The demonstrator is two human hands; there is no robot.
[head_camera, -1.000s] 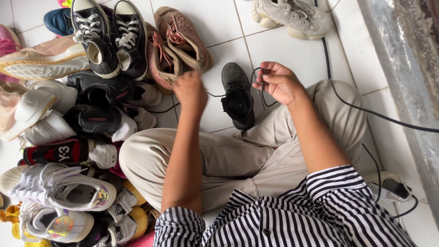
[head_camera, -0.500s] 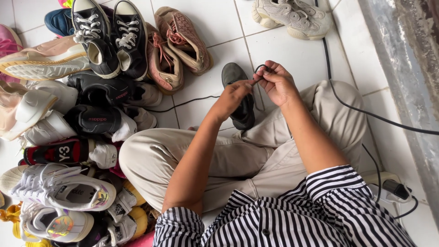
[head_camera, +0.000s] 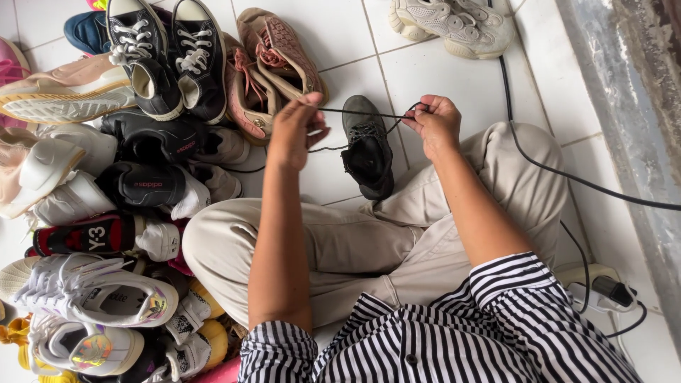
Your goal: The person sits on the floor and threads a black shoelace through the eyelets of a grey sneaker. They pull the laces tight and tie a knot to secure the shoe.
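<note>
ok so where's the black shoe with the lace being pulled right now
In the head view the black shoe lies on the white tiled floor just ahead of the knees, between the left hand and right hand.

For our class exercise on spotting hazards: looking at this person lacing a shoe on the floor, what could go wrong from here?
1. The black lace, stretched taut between the left hand and right hand, might slip from the fingers or pull out of the dark shoe.
2. The black cable lies over the knee toward the power strip; a leg shift could tug it.
</note>
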